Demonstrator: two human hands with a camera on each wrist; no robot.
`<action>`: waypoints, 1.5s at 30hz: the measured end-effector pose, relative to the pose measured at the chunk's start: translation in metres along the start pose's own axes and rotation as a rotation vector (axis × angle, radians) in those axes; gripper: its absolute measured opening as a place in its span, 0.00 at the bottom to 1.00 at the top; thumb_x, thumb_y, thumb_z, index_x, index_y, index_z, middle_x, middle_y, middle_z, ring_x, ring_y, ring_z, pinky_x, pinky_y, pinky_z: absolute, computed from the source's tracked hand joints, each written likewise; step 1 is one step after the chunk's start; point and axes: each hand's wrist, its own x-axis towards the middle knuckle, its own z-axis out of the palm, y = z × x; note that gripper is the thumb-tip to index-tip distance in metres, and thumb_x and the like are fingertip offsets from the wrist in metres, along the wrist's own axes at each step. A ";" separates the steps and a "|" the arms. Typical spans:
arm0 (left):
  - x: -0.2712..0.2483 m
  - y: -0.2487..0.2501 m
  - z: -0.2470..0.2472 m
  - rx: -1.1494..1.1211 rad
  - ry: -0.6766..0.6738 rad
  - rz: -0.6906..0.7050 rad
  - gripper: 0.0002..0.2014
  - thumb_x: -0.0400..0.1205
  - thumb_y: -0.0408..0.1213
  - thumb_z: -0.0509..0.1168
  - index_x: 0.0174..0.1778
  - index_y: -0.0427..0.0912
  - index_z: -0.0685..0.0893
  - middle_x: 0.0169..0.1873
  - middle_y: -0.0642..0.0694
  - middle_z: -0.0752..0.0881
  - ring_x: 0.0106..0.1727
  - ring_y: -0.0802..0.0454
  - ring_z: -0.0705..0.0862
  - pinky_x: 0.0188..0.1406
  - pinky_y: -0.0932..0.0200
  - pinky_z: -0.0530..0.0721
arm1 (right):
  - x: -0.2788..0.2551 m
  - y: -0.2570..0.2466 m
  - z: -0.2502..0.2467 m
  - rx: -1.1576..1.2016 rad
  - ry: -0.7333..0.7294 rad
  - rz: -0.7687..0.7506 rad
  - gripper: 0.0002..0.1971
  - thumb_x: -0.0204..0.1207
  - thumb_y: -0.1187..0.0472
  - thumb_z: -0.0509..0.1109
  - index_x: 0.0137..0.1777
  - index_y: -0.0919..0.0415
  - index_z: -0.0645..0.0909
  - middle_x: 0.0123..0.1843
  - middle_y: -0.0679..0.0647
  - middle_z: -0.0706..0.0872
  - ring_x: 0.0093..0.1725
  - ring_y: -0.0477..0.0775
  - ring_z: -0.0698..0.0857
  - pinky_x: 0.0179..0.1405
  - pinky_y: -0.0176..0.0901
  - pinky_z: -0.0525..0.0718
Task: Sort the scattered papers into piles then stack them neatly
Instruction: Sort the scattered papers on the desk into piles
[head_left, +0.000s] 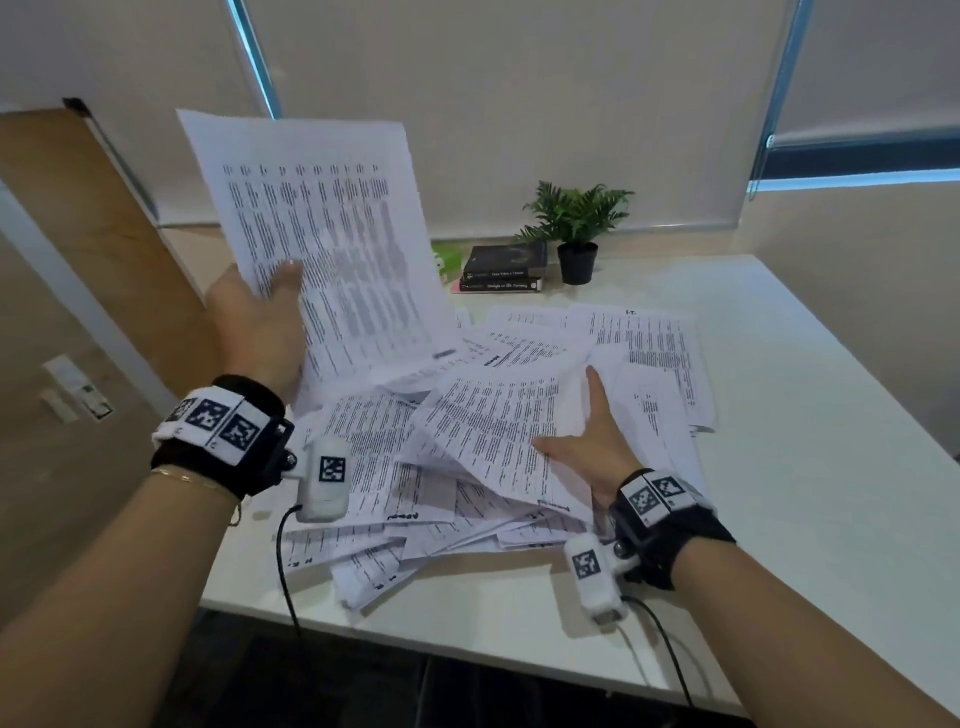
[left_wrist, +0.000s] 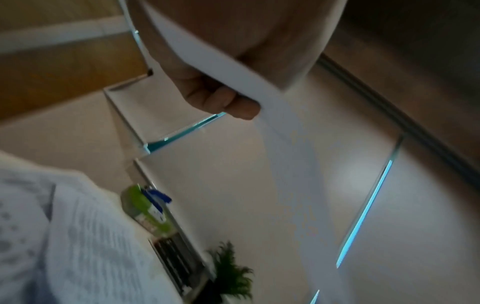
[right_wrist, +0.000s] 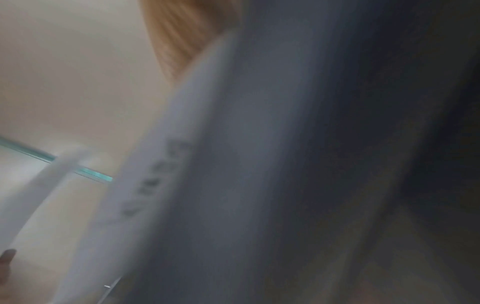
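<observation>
Many printed white sheets lie in a loose overlapping heap across the white table. My left hand holds a bundle of printed sheets raised upright above the heap's left side, thumb on the front, fingers hidden behind. The left wrist view shows those curled fingers against the bundle's edge. My right hand is on the heap's right part, thumb over a lifted, curling sheet, index finger along its right edge. In the right wrist view the sheet is a close blur.
At the table's back stand a small potted plant, a stack of dark books and a green box. A wooden door is at the left. The heap reaches near the table's front edge. Window blinds hang behind.
</observation>
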 end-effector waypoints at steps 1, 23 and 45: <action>-0.001 0.004 0.004 -0.043 -0.021 -0.034 0.14 0.87 0.46 0.72 0.66 0.44 0.89 0.51 0.59 0.92 0.49 0.65 0.91 0.48 0.64 0.91 | -0.001 -0.001 0.001 0.008 -0.006 -0.001 0.60 0.75 0.68 0.82 0.91 0.36 0.43 0.91 0.42 0.51 0.88 0.55 0.62 0.75 0.54 0.81; -0.039 -0.098 0.093 0.712 -0.700 -0.174 0.24 0.88 0.59 0.65 0.34 0.44 0.76 0.32 0.50 0.81 0.36 0.45 0.81 0.42 0.53 0.76 | 0.017 -0.002 -0.030 0.019 0.079 0.138 0.13 0.74 0.61 0.83 0.54 0.69 0.91 0.56 0.63 0.94 0.58 0.65 0.92 0.69 0.66 0.86; 0.034 -0.085 0.096 0.116 -0.156 -0.469 0.12 0.82 0.32 0.70 0.34 0.45 0.78 0.43 0.40 0.85 0.42 0.43 0.86 0.40 0.51 0.89 | 0.008 0.003 -0.036 -0.118 0.019 0.049 0.10 0.78 0.61 0.81 0.58 0.54 0.93 0.59 0.43 0.86 0.69 0.47 0.81 0.79 0.49 0.70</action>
